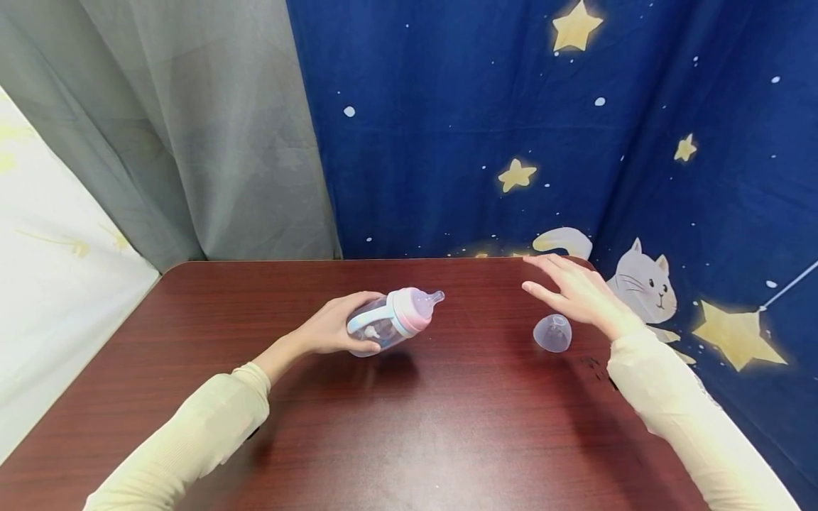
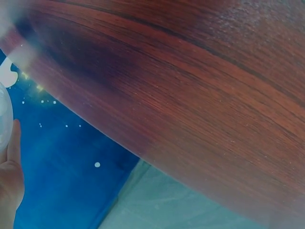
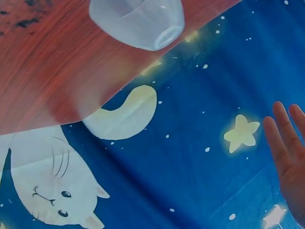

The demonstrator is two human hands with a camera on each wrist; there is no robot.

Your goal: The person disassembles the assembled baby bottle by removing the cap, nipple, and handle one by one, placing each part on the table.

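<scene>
My left hand (image 1: 334,325) grips a clear baby bottle (image 1: 383,323) round its body, with the thumb on the near side. The bottle is tilted, its pink collar and clear teat pointing right, and it casts a shadow on the table. In the left wrist view only a sliver of the bottle (image 2: 5,117) and part of the hand (image 2: 10,179) show at the left edge. To the right, my right hand (image 1: 578,292) hovers with its fingers extended, holding nothing. Just below it a clear domed bottle cap (image 1: 553,333) sits on the table, seen larger in the right wrist view (image 3: 138,21).
The brown wooden table (image 1: 473,426) reaches back to a grey curtain (image 1: 243,128) and a blue curtain (image 1: 434,142) with stars and a cat. Dark marks (image 1: 594,367) spot the tabletop near the right forearm. A white cloth (image 1: 51,270) hangs at the left.
</scene>
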